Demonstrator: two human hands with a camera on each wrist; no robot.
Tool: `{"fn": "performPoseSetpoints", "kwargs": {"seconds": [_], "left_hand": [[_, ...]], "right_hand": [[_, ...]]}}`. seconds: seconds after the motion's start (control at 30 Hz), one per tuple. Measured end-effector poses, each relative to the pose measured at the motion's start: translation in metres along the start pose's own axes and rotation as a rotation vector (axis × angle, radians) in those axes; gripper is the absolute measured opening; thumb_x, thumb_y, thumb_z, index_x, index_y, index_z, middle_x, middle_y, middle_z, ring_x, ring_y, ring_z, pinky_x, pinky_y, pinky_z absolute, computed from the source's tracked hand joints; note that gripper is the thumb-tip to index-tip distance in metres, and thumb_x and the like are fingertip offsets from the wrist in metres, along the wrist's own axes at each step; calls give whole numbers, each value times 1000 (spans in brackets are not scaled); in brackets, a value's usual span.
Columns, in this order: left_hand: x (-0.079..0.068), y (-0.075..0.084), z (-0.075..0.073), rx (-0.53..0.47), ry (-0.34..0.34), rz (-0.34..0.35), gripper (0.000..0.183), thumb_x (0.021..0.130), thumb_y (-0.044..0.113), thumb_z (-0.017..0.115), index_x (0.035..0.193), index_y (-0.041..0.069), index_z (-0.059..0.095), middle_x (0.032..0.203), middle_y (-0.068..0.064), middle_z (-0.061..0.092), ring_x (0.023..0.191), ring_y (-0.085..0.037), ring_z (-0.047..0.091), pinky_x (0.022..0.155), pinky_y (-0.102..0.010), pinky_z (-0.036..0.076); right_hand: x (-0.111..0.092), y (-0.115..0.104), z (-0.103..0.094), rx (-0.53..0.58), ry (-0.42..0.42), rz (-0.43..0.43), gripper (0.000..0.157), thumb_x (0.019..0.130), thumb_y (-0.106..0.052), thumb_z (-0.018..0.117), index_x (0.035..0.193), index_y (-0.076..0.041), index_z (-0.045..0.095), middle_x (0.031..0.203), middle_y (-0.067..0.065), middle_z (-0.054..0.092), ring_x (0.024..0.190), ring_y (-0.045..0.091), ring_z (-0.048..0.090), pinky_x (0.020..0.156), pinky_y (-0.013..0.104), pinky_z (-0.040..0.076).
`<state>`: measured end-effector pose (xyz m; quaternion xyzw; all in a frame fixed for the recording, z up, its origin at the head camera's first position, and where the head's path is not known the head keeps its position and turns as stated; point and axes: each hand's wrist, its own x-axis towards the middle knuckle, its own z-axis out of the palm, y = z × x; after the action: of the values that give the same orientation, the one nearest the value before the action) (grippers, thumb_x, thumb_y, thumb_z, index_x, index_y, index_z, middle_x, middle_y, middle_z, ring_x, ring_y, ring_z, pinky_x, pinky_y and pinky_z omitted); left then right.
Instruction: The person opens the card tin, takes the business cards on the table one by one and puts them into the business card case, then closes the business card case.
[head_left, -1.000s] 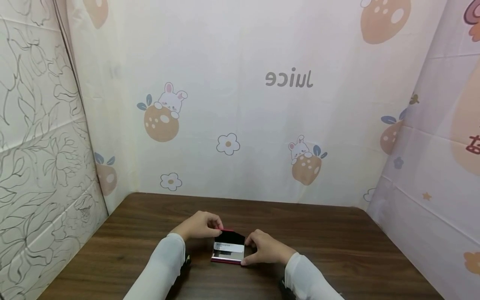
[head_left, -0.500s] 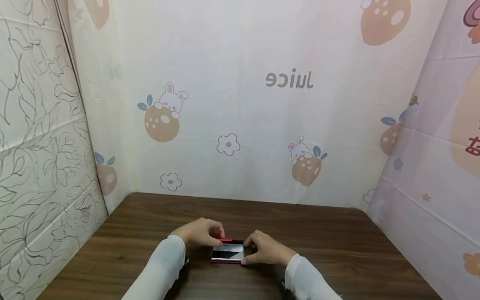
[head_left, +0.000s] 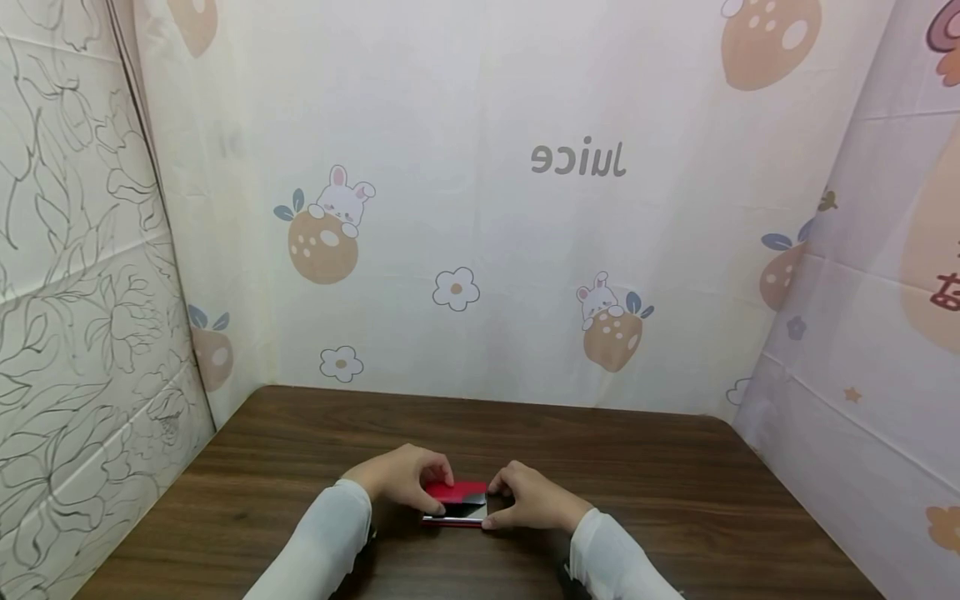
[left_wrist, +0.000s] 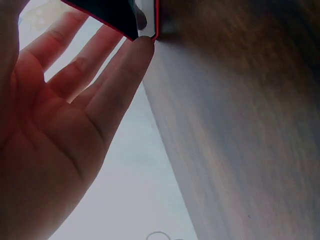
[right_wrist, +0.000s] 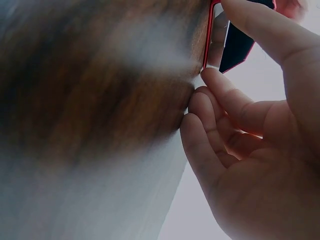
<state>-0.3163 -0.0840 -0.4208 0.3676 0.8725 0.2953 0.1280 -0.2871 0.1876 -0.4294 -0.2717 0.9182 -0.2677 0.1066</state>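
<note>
A small card case (head_left: 472,522) lies flat near the front middle of the table, silver inside with a red rim. Its red flap (head_left: 463,492) is partly folded over; the flap's dark inner side (left_wrist: 112,14) shows in the left wrist view. My left hand (head_left: 405,478) holds the flap at the left, thumb in front and fingers behind it. On the right side, my right hand (head_left: 536,500) grips the case body, thumb at the near corner and index finger at the far one. The right wrist view shows that index fingertip (right_wrist: 210,75) against the case's edge.
The case rests on a dark wood-grain table (head_left: 637,467). Patterned cloth (head_left: 480,208) hangs behind the table's far edge, and more cloth closes both sides.
The flap, earlier raised with its black inside and a white label showing, has swung down toward me, so its red outside now shows. My left hand moved down with it; the right stayed put.
</note>
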Motion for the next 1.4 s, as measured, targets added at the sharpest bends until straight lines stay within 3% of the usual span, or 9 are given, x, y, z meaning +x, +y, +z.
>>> {"fn": "performPoseSetpoints", "kwargs": {"seconds": [0.37, 0.63, 0.8, 1.1, 1.4], "left_hand": [[1, 5, 9, 158, 10, 29, 38, 70, 28, 92, 96, 26, 65, 96, 12, 56, 86, -8, 53, 75, -23, 47], [1, 4, 11, 159, 17, 19, 38, 70, 27, 92, 96, 27, 64, 97, 14, 56, 87, -8, 53, 75, -24, 48], [-1, 0, 10, 145, 12, 28, 41, 71, 28, 91, 103, 26, 65, 100, 14, 57, 91, -7, 53, 80, -25, 49], [-10, -5, 7, 167, 12, 26, 57, 73, 30, 89, 123, 15, 68, 109, 11, 61, 100, -7, 55, 92, -30, 48], [-14, -5, 6, 169, 18, 22, 56, 73, 29, 90, 124, 15, 70, 106, 10, 61, 97, -7, 54, 89, -29, 48]], "right_hand": [[0, 0, 0, -1, -2, 1, 44, 83, -38, 83, 111, -8, 67, 103, -2, 55, 93, 14, 54, 83, 34, 51], [0, 0, 0, 3, -3, 8, 43, 82, -37, 84, 110, -9, 67, 102, -2, 55, 92, 14, 54, 83, 34, 51], [0, -2, -3, 16, -6, 1, 47, 82, -34, 84, 115, -7, 65, 103, 0, 56, 94, 16, 55, 84, 35, 52], [4, -1, 0, -50, -26, -100, 69, 82, -39, 83, 137, -8, 56, 129, 2, 57, 118, 19, 50, 101, 41, 44], [5, -4, 2, -103, -41, -83, 64, 83, -40, 82, 137, -13, 60, 129, -3, 58, 120, 19, 48, 102, 42, 44]]}}
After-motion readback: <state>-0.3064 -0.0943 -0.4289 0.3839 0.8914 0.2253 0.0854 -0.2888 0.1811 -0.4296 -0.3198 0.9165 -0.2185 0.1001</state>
